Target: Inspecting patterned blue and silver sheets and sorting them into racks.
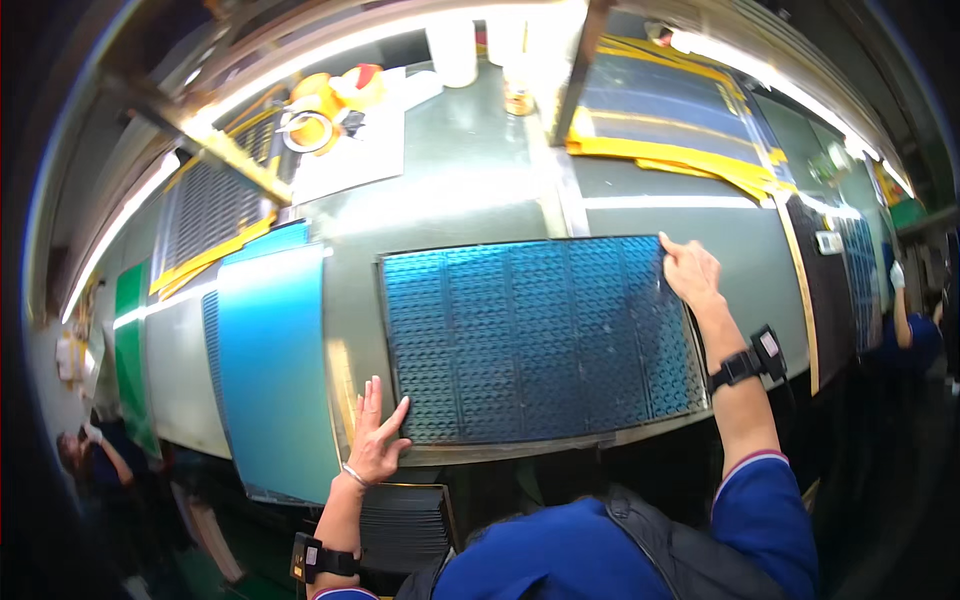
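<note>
A dark blue embossed sheet [540, 345], marked into several panels, lies flat on the worktable in front of me. My left hand [375, 445] is at its near left corner, fingers stretched out and spread, the thumb side against the sheet's edge. At the far right corner is my right hand [692, 270], with its index finger along the corner and the other fingers curled in at the edge. My right thumb is mostly hidden. A smooth light blue sheet [275, 370] lies to the left of my left hand.
Framed panels with yellow tape edges, one left [222, 190] and one right [665, 105], lie farther back. Rolls of tape [308, 130] rest on white paper. A post [580, 75] rises behind. Dark stacked sheets [403, 525] sit below the table. Co-workers are at both sides.
</note>
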Demonstrator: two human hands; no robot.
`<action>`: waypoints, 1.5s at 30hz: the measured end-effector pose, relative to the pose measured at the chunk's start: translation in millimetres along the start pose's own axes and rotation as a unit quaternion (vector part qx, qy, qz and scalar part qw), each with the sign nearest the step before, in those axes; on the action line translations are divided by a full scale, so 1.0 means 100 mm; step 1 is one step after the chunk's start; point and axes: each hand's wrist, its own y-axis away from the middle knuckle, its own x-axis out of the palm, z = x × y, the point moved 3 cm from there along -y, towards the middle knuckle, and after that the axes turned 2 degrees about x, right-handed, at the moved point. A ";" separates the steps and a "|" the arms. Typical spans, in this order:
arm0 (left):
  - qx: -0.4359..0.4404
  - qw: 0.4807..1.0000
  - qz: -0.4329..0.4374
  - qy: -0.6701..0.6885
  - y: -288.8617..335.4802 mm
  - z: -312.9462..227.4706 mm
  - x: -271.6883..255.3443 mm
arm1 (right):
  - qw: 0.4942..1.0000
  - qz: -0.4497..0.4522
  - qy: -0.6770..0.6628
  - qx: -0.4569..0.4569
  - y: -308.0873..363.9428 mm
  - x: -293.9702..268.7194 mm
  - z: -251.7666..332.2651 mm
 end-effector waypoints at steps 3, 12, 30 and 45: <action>0.014 0.985 -0.010 -0.170 0.11 -0.15 0.03 | 0.982 -0.158 0.046 -0.088 0.16 0.09 0.04; 0.038 0.977 -0.151 -0.145 -1.00 -0.65 0.22 | 0.942 -0.310 -0.028 -0.126 0.20 0.51 0.05; -0.066 0.906 -0.326 -0.263 -1.89 0.13 -0.07 | 0.965 -0.140 -0.079 -0.208 0.77 0.37 -0.67; -0.084 0.889 -0.382 -0.237 -2.07 0.33 -0.11 | 0.988 0.010 -0.108 -0.111 1.69 0.37 -1.09</action>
